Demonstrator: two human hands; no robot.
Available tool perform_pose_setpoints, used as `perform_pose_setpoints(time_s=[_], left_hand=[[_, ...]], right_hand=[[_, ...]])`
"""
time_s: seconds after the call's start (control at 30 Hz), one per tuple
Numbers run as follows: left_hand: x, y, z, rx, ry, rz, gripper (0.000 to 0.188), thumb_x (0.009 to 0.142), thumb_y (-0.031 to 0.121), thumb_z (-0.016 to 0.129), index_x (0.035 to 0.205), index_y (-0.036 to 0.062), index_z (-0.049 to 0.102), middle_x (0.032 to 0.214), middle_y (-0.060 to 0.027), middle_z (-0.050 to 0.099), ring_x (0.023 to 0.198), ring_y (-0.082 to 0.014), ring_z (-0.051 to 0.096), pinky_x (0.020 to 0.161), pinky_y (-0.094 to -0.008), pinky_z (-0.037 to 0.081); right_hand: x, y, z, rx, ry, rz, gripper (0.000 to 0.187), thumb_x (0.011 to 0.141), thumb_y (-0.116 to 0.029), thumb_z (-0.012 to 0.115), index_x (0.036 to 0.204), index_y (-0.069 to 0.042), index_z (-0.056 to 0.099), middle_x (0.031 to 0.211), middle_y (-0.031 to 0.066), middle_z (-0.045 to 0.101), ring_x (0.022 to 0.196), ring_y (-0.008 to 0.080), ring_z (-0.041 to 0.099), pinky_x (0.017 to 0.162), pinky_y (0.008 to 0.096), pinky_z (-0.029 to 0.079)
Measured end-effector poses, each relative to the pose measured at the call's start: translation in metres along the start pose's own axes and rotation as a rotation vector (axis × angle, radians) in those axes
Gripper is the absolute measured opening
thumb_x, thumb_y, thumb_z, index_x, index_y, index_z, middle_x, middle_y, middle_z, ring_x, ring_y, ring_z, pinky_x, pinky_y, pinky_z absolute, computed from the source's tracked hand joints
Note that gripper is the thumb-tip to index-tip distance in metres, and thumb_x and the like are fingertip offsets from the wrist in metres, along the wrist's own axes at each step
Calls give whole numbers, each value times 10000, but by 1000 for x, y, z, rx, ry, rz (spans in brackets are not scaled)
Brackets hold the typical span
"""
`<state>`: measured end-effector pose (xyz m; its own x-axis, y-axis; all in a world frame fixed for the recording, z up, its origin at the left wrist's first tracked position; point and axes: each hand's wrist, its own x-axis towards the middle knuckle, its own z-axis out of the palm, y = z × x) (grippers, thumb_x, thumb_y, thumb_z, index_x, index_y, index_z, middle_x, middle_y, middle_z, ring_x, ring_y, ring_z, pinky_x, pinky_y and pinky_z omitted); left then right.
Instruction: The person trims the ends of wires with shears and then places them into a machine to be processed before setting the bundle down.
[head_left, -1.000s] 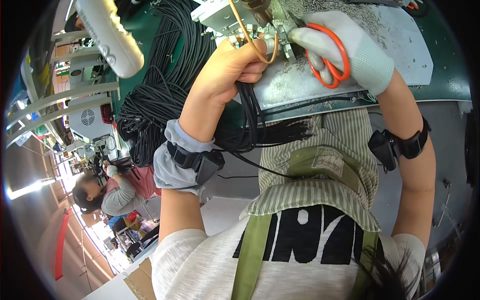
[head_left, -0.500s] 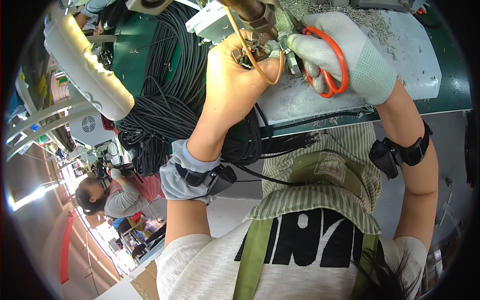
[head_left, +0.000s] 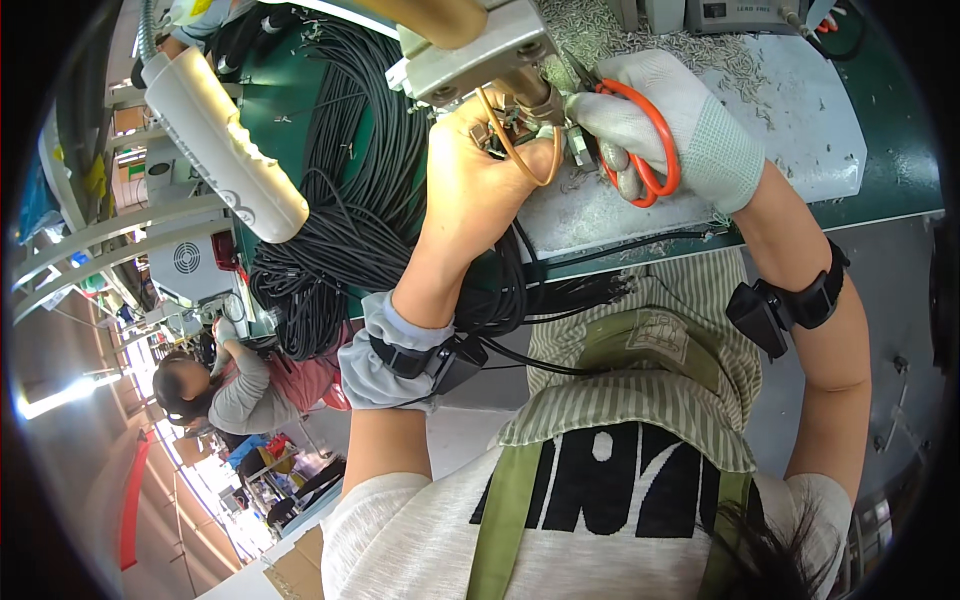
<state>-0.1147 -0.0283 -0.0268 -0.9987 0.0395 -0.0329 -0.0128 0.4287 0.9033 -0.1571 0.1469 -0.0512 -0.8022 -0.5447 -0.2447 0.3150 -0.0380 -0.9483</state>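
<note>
My bare left hand (head_left: 470,190) reaches up under a bench machine's metal head (head_left: 490,60). Its fingers are curled closed beside the spindle (head_left: 532,92), and what they hold is hidden. A tan tube (head_left: 520,160) loops down across these fingers. In a pale knitted glove, my right hand (head_left: 690,125) is closed around scissors with red loop handles (head_left: 668,140); their dark blades point up and left. The gloved fingertips are beside a small metal block (head_left: 580,148), close to my left fingertips. Whether they touch it is unclear.
Black cables (head_left: 350,120) lie in a thick bundle left of the machine, some hanging over the bench's front edge. Small metal pieces (head_left: 740,62) cover the back of a white sheet (head_left: 800,150). A white lamp (head_left: 225,145) hangs at left. Another person (head_left: 245,385) sits beyond.
The view has shifted, so the lamp and machine head appear lower and further right. Both hands stay together at the spindle, the scissors still in my right. The other person's forearm is higher.
</note>
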Motion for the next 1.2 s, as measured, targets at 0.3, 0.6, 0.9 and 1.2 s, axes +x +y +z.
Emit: perform_pose_setpoints(time_s=[0.3,0.6,0.9,1.2], left_hand=[[-22,-15,-4,-624,-116,-405,136,796,19,572,927,8,611,617,25,488,514,-26,378,433,-201,265],[-110,17,10,-632,-121,-376,47,860,29,513,902,12,524,570,22,411,448,-20,269,392,-203,172],[-128,16,6,-587,-151,-205,154,839,-10,506,975,-31,572,614,-21,509,492,-31,384,420,-200,265],[-121,15,2,-668,-227,-216,133,877,21,506,977,-31,576,608,-13,497,494,-32,378,423,-198,268]], right_hand=[[-17,6,-4,-85,-40,-140,298,862,-237,605,741,30,553,529,73,546,392,141,537,365,267,421],[-95,7,26,-97,-73,-36,271,886,-215,570,778,32,546,539,49,550,396,98,531,386,237,430],[-122,7,35,-40,-160,-129,267,903,-211,540,793,32,548,517,50,549,393,108,530,398,230,427],[-117,7,39,125,-183,-91,270,900,-201,526,781,41,552,462,65,531,377,120,514,416,246,438]])
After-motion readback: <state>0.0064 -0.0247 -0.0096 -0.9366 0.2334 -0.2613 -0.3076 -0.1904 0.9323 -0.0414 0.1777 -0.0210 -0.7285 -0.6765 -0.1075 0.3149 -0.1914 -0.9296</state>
